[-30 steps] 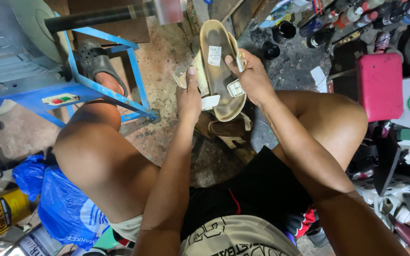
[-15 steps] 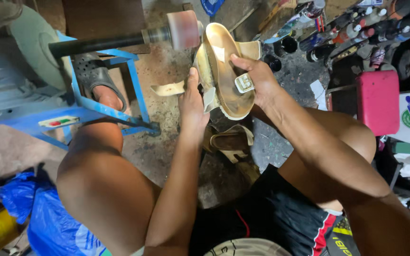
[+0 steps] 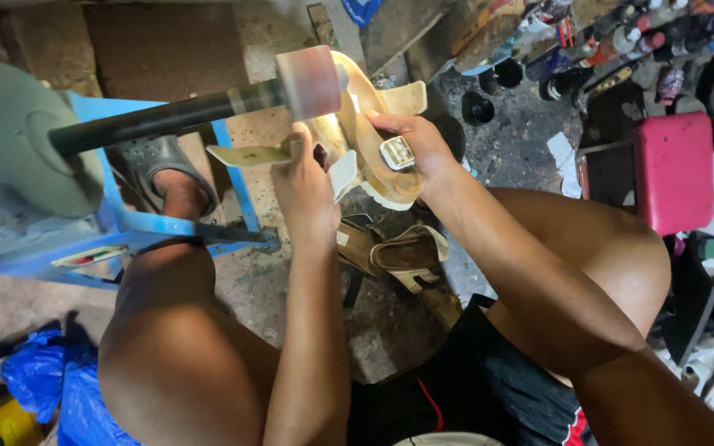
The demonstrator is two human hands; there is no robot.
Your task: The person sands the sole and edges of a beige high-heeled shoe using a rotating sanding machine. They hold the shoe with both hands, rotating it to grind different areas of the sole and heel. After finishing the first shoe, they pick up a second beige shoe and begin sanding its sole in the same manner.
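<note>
Sandal [image 3: 371,144], tan with loose straps and a metal buckle [image 3: 397,153], sits at upper centre of the frame, held sole-edge against the pink sanding drum [image 3: 309,81] on a dark shaft [image 3: 150,122] that runs in from the left. Left hand [image 3: 306,183] is closed on the strap end and near edge of the sandal; right hand [image 3: 417,149] is closed round the far edge beside the buckle, thumb across the footbed.

Handling, as judged: the sandal looks light, with a fairly stiff sole and soft straps that flop free. Grip belongs on the sole rim at both sides, clear of the drum; straps give no firm hold and could catch on the drum. The footbed looks smooth, so it may slip under a loose pinch.

A second sandal [image 3: 402,256] lies on the floor [image 3: 390,330] below the hands, between the knees.
</note>
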